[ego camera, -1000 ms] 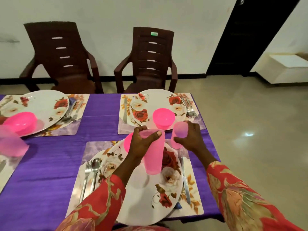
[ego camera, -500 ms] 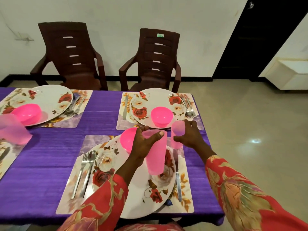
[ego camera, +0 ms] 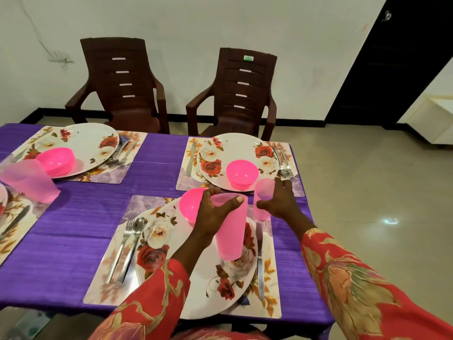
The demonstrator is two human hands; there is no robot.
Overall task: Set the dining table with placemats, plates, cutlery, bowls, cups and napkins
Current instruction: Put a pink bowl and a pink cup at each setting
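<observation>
A pale cup (ego camera: 262, 200) is gripped by the right hand (ego camera: 279, 203) beside the knife (ego camera: 259, 256), another cup (ego camera: 230, 229) is held by the left hand (ego camera: 215, 214) over the plate (ego camera: 208, 285); either could be tipped if released carelessly.

— The left hand (ego camera: 215, 212) is covering part of the near pink bowl (ego camera: 190, 204), isn't it?
— Yes, and the picture's left edge is cutting off a placemat (ego camera: 14, 227) with its knife (ego camera: 14, 222).

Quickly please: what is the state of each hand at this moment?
Left hand: grips a pink cup at its rim.
Right hand: holds a paler pink cup, fingers around its side.
</observation>
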